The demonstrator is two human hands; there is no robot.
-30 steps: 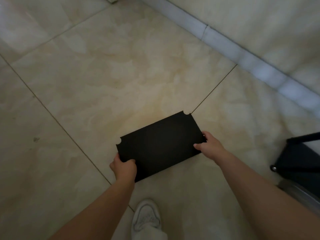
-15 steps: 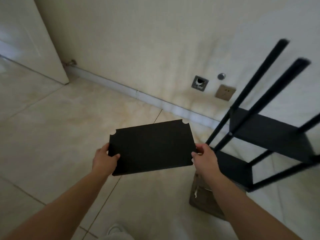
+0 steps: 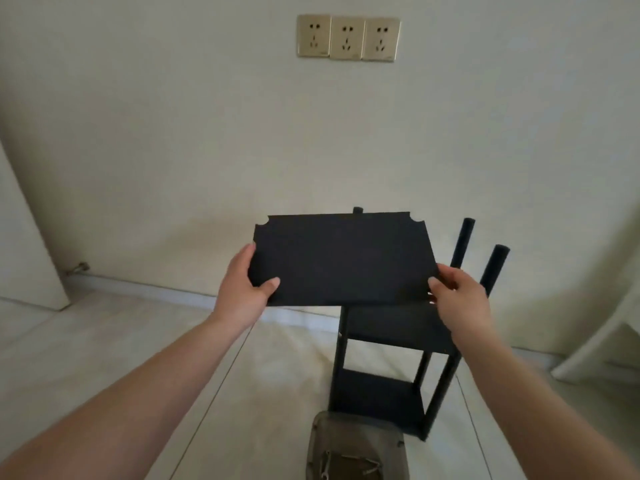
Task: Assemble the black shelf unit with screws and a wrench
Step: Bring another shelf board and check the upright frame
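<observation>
I hold a flat black shelf board (image 3: 341, 258) with notched corners, level in the air over the shelf frame. My left hand (image 3: 244, 285) grips its left near corner, thumb on top. My right hand (image 3: 457, 292) grips its right near corner. Below stands the partly built black shelf unit (image 3: 391, 362) with two boards fitted between its posts. Two post tops (image 3: 465, 237) rise right of the held board, and one tip peeks above its far edge. A grey tray (image 3: 356, 445) on the floor near me holds small metal screws and a wrench-like tool.
A cream wall with three gold power sockets (image 3: 348, 38) faces me. A white door (image 3: 24, 244) stands at the left with a floor stop (image 3: 78, 268). A white object (image 3: 609, 334) leans at the right edge. Pale tiled floor stretches to the left.
I lifted the board from the floor and carried it right, up over the shelf unit. The view swung from the floor tiles up to the wall and frame.
</observation>
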